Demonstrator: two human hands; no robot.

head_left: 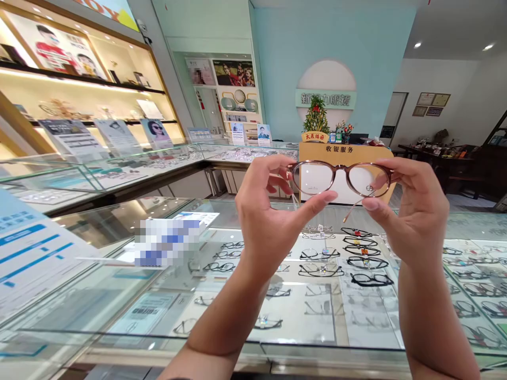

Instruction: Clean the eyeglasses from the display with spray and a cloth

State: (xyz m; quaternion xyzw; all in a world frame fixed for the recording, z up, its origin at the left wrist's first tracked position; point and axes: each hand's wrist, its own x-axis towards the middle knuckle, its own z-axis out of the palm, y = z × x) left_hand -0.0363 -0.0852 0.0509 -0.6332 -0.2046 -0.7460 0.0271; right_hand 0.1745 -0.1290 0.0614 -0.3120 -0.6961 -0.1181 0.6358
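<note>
A pair of eyeglasses [339, 167] with round, brownish translucent rims is held up level above a glass display case [293, 340]. My left hand [273, 211] pinches the left end of the frame between thumb and fingers. At the right end, my right hand [412, 206] grips the rim, its thumb below and its fingers on top. Small printing shows on both lenses. One thin temple hangs down near my right thumb; the other shows partly beside my left palm. Inside the case below lie rows of eyeglasses, among them a black pair [371, 279].
At the left stand a white and blue sign [35, 253] and a partly blurred card stand [166, 243] on the glass. Further back are more glass cases [146, 169], lit wall shelves [83, 79] and a yellow counter [325, 150] with a plant [316, 119].
</note>
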